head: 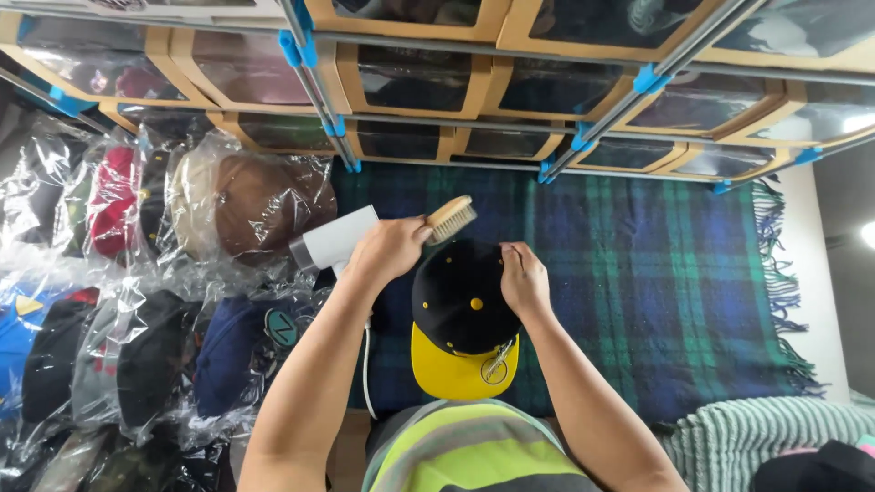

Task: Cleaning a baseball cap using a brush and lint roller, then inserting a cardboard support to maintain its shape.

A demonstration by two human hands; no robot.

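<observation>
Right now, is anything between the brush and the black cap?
Nothing visible. The left hand holds the wooden brush just past the crown of the black cap, and the right hand grips the cap's far side.

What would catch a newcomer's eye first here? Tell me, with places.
At centre, a black cap with a yellow brim lies on a blue-green plaid blanket; the right hand steadies it while the left hand holds a wooden brush above it. At left, caps in clear plastic bags lie heaped.
</observation>
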